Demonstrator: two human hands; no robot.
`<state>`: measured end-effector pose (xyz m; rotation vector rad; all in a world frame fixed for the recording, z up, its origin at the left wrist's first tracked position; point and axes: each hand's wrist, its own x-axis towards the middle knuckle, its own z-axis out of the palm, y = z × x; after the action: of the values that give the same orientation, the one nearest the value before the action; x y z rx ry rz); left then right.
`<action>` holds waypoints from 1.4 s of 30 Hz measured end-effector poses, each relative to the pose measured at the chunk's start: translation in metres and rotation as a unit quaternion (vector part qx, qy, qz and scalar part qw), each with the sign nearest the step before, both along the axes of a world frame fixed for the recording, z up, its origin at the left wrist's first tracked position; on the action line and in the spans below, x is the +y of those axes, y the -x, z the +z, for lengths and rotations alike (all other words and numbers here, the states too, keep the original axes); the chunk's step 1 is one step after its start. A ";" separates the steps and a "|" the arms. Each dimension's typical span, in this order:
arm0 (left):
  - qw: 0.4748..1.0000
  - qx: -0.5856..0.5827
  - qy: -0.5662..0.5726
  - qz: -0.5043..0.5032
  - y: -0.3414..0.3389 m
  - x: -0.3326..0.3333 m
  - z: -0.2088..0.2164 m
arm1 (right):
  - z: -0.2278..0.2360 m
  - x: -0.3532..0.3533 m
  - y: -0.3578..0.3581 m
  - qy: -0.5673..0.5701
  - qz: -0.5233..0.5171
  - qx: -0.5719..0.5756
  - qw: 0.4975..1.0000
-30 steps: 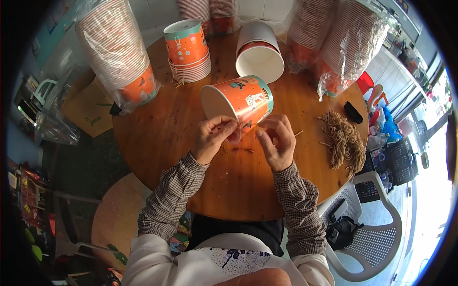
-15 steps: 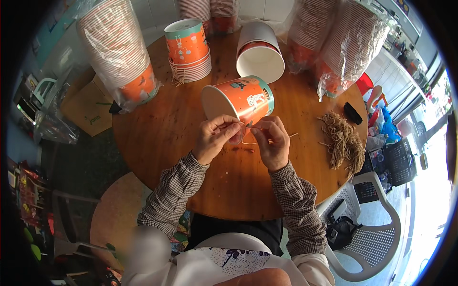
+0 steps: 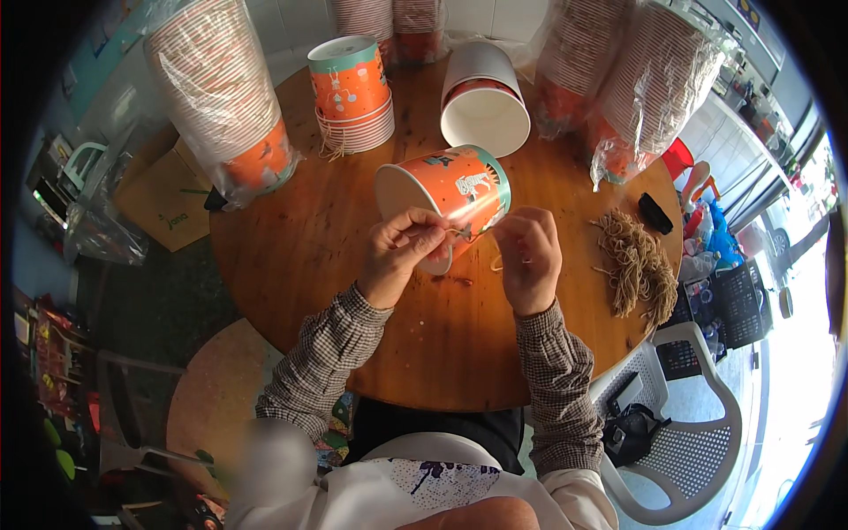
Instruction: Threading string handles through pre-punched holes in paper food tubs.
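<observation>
An orange paper bucket (image 3: pixel 440 190) with a teal band lies on its side on the table, its wide white-rimmed end facing left. At its near side my left hand (image 3: pixel 399 254) is closed, thumb and forefinger pinching a thin tan cord (image 3: pixel 456 231) close to the bucket's wall. My right hand (image 3: pixel 532 261) is just right of the bucket, fingers bent and thumb against the forefinger. The cord runs toward it, though its fingertips are slightly blurred. A loop of the cord (image 3: pixel 496 263) hangs beside the right fingers.
A heap of tan cords (image 3: pixel 638 265) and a black object (image 3: pixel 654 213) lie on the round wooden table (image 3: pixel 300 256) at right. Behind stand upturned nested buckets (image 3: pixel 352 93), buckets lying down (image 3: pixel 484 115), and plastic-wrapped stacks (image 3: pixel 221 97). A grey chair (image 3: pixel 685 442) stands right.
My right hand has moved right and slightly up, away from the left, drawing the cord along. The bucket has turned a little, and its print has shifted. My left hand keeps its pinch.
</observation>
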<state>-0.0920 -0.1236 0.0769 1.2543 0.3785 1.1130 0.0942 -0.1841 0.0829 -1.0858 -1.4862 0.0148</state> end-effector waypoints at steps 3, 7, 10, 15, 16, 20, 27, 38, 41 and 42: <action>0.998 0.002 -0.034 0.045 -0.011 -0.011 0.013 | 0.014 -0.003 0.002 -0.024 -0.004 -0.074 0.997; 0.960 0.119 -0.207 0.147 -0.011 -0.005 0.019 | 0.036 -0.003 0.005 -0.049 0.014 -0.153 0.987; 0.852 0.293 -0.362 0.239 -0.003 -0.007 0.039 | 0.046 0.005 0.000 -0.056 0.018 -0.169 0.984; 0.751 0.383 -0.438 0.312 0.013 -0.013 0.061 | 0.054 0.013 -0.003 -0.075 0.043 -0.167 0.982; 0.750 0.384 -0.439 0.313 0.013 -0.012 0.062 | 0.055 0.012 -0.005 -0.071 0.036 -0.173 0.982; 0.780 0.372 -0.406 0.296 0.016 -0.005 0.061 | 0.056 0.007 -0.004 -0.070 0.035 -0.212 0.974; 0.977 0.206 -0.042 0.045 0.011 -0.020 0.061 | 0.067 -0.006 0.008 -0.056 0.103 -0.224 0.967; 0.979 0.176 -0.092 0.036 0.002 -0.033 0.047 | 0.060 -0.014 0.004 0.063 0.149 -0.087 0.983; 0.983 0.154 -0.094 0.024 0.001 -0.031 0.042 | 0.049 -0.009 0.004 0.118 0.194 -0.006 0.974; 0.985 0.156 -0.067 0.023 0.001 -0.033 0.043 | 0.044 -0.006 0.004 0.148 0.231 0.056 0.960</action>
<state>-0.0929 -0.1566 0.1203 1.5522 0.5765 0.9936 0.0905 -0.1903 0.1269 -0.9291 -1.6357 0.6340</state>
